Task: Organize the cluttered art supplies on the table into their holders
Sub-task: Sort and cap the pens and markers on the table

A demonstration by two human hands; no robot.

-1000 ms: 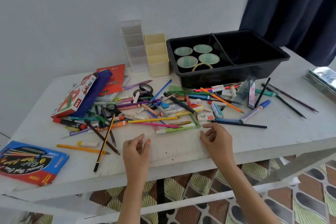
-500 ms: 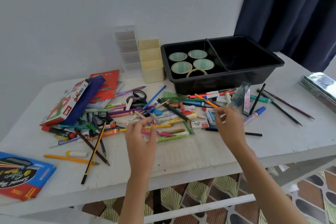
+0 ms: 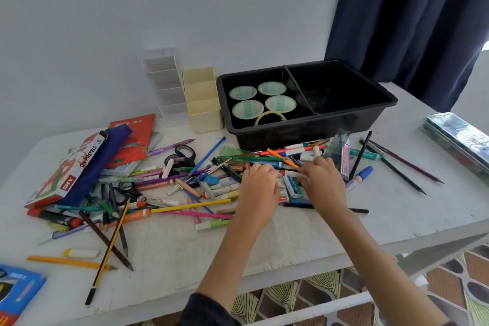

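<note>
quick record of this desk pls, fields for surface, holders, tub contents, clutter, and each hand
surface: white table
holders: white holder and cream holder, upright side by side, left of the black tub
tub contents: tape rolls in the left compartment
clutter: pens and pencils piled in front of the tub, with scissors and an oil pastels box
left hand: left hand on the pile, grip unclear
right hand: right hand on the pile next to it, grip unclear
</note>
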